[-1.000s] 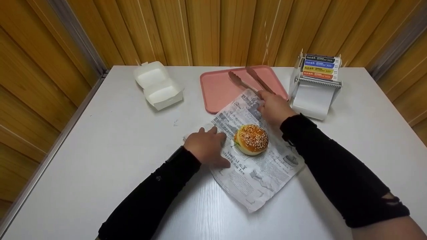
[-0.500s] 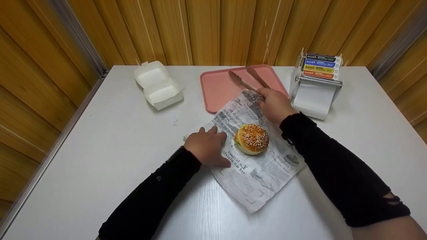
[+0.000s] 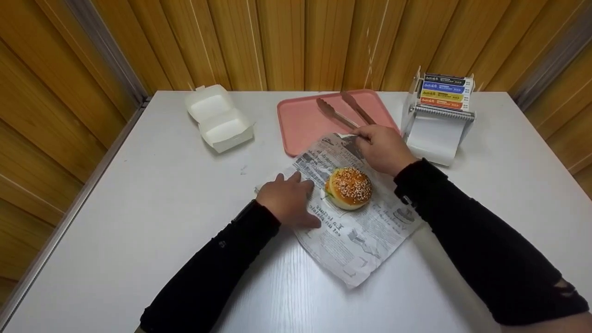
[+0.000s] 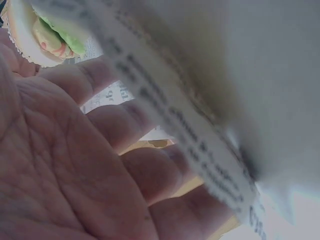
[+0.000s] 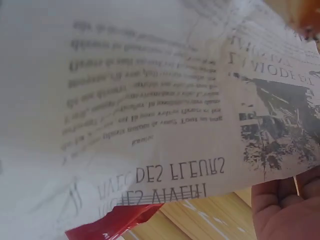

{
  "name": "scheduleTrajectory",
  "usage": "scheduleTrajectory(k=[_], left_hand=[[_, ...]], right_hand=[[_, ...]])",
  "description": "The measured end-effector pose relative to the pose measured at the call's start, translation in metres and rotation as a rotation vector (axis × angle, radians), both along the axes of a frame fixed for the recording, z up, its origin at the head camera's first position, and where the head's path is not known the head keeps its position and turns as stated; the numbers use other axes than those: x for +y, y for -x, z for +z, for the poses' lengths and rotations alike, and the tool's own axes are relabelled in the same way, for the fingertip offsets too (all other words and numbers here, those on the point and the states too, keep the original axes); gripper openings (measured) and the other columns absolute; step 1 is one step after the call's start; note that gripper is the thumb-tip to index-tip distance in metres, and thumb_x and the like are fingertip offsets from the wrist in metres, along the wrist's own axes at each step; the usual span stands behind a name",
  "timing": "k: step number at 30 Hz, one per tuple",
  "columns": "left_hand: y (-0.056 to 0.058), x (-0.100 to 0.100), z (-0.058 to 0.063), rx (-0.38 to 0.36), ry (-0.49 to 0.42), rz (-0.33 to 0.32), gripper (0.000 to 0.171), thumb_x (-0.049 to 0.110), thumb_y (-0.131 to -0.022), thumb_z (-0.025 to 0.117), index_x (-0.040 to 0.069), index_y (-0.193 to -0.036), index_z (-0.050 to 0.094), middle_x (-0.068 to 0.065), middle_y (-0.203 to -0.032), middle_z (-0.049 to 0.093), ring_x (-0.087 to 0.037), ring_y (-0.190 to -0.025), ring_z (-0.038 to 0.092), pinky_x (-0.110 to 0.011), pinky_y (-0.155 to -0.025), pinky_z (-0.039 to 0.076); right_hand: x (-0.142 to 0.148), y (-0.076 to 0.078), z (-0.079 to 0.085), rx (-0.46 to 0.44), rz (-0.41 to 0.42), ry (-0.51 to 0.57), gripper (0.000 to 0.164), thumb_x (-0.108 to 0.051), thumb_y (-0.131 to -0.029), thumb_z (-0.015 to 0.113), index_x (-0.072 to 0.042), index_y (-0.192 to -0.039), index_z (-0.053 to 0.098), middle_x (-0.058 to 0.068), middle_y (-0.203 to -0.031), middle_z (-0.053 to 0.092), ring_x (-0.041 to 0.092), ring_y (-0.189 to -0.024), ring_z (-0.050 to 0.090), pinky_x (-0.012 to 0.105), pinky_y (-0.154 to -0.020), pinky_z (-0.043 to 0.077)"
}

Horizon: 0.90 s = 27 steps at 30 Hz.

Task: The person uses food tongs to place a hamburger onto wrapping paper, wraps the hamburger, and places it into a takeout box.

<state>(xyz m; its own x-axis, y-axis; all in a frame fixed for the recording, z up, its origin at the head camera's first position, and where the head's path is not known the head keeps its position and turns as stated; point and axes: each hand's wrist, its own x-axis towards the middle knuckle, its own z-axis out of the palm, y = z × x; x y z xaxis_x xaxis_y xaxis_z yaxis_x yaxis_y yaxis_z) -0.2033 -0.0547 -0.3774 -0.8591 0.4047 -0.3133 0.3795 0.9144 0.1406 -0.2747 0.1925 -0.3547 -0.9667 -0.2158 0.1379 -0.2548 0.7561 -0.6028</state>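
A sesame-topped burger point(image 3: 349, 188) rests on a sheet of newsprint-patterned wrapping paper point(image 3: 356, 249) in the middle of the white table. My left hand point(image 3: 287, 201) lies at the sheet's left edge with its fingers spread. In the left wrist view the palm point(image 4: 65, 160) faces the camera, and the paper's edge covers the fingertips; the burger's pale filling and green leaf show behind. At the far right edge my right hand point(image 3: 385, 149) pinches the paper between thumb and fingers. The right wrist view has the raised paper point(image 5: 150, 100) across most of it, with fingers point(image 5: 272, 200) at its edge.
Beyond the paper lies a pink tray point(image 3: 300, 125) with tongs point(image 3: 340, 115) on it, close to my right hand. An open white burger box point(image 3: 226, 129) stands at the back left. A label dispenser point(image 3: 439, 125) with coloured strips stands at the back right.
My right hand has drawn the paper's far corner a little toward me, uncovering more of the tray. The paper's near corner and the burger have shifted slightly away. The left hand has barely moved.
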Motion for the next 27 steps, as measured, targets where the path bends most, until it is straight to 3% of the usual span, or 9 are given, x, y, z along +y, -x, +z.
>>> scheduleTrajectory(k=[4, 10, 15, 17, 20, 23, 27], left_hand=[[0.002, 0.0, 0.0, 0.006, -0.003, 0.013, 0.094, 0.071, -0.08, 0.077, 0.022, -0.156, 0.05, -0.015, -0.169, 0.037, -0.054, -0.149, 0.039, -0.066, -0.109, 0.048], [0.0, 0.003, 0.001, 0.023, -0.001, 0.068, 0.098, 0.071, -0.08, 0.077, 0.019, -0.158, 0.048, -0.015, -0.172, 0.031, -0.054, -0.153, 0.032, -0.067, -0.111, 0.046], [-0.013, 0.01, 0.01, 0.067, 0.003, 0.022, 0.091, 0.074, -0.081, 0.076, 0.013, -0.147, 0.059, -0.015, -0.17, 0.035, -0.045, -0.155, 0.034, -0.062, -0.116, 0.044], [-0.019, 0.013, 0.013, 0.063, -0.008, -0.03, 0.082, 0.074, -0.08, 0.076, 0.015, -0.137, 0.066, -0.012, -0.166, 0.044, -0.039, -0.151, 0.043, -0.059, -0.113, 0.048], [-0.026, 0.017, 0.015, 0.026, 0.003, -0.091, 0.073, 0.073, -0.081, 0.076, 0.02, -0.13, 0.07, -0.007, -0.158, 0.055, -0.033, -0.14, 0.057, -0.057, -0.106, 0.054], [-0.029, 0.019, 0.012, 0.008, 0.038, -0.111, 0.078, 0.071, -0.082, 0.076, 0.02, -0.14, 0.066, -0.006, -0.158, 0.055, -0.034, -0.133, 0.062, -0.057, -0.101, 0.056], [-0.027, 0.02, 0.008, 0.005, 0.061, -0.089, 0.091, 0.071, -0.081, 0.075, 0.02, -0.154, 0.054, -0.007, -0.166, 0.044, -0.04, -0.143, 0.053, -0.06, -0.108, 0.051]], right_hand=[[0.003, -0.011, 0.0, -0.005, 0.032, 0.026, 0.03, -0.012, -0.107, 0.053, -0.004, -0.126, 0.076, 0.015, -0.126, 0.075, 0.027, -0.091, 0.066, 0.04, -0.083, 0.053], [0.006, -0.027, -0.002, -0.018, 0.072, 0.06, 0.032, -0.014, -0.108, 0.055, -0.011, -0.133, 0.073, 0.012, -0.139, 0.07, 0.019, -0.07, 0.056, 0.029, -0.063, 0.046], [0.007, -0.034, -0.004, -0.042, 0.083, 0.086, 0.034, -0.014, -0.107, 0.056, -0.013, -0.138, 0.07, 0.01, -0.145, 0.067, 0.022, -0.101, 0.068, 0.032, -0.078, 0.052], [0.008, -0.036, -0.005, -0.039, 0.089, 0.1, 0.035, -0.013, -0.107, 0.056, -0.013, -0.139, 0.07, 0.01, -0.145, 0.066, 0.023, -0.115, 0.067, 0.034, -0.086, 0.052], [0.01, -0.039, -0.006, -0.029, 0.101, 0.123, 0.035, -0.01, -0.106, 0.057, -0.014, -0.138, 0.071, 0.009, -0.145, 0.067, 0.024, -0.121, 0.068, 0.035, -0.089, 0.054], [0.013, -0.044, -0.007, -0.01, 0.121, 0.136, 0.035, -0.007, -0.105, 0.057, -0.013, -0.137, 0.071, 0.008, -0.145, 0.067, 0.026, -0.129, 0.067, 0.039, -0.099, 0.058], [0.017, -0.049, -0.011, 0.029, 0.163, 0.145, 0.037, -0.001, -0.103, 0.058, -0.011, -0.136, 0.072, 0.009, -0.145, 0.067, 0.029, -0.14, 0.06, 0.045, -0.113, 0.051]])
